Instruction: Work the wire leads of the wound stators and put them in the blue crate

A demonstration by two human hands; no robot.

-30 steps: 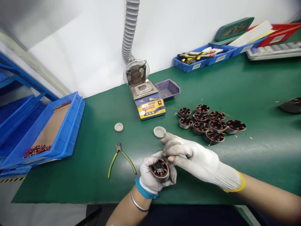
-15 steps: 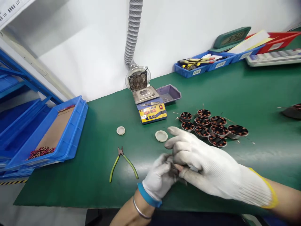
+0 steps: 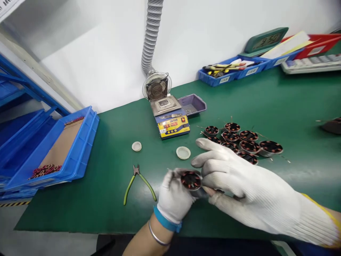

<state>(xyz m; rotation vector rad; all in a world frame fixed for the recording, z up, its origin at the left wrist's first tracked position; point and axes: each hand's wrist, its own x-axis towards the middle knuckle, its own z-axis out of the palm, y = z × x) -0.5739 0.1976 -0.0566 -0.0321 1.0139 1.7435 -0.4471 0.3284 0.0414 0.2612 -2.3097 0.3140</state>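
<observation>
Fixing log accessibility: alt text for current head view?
Gloved left hand holds a round part over a green table, the gloved right hand close beside it. On the table: pliers, two small dishes, a yellow-fronted machine and more round parts.

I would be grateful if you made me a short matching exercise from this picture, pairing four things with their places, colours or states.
Things
1. Left hand
2. Right hand
3. Pliers
4. Purple tray

Places, colours or states
A. Beside the yellow-fronted device
B. Gloved, with a yellow edge at the cuff
C. Holding a round coil part, with a blue band at the wrist
D. Lying with green handles spread apart

Right pairs: 1-C, 2-B, 3-D, 4-A
</observation>
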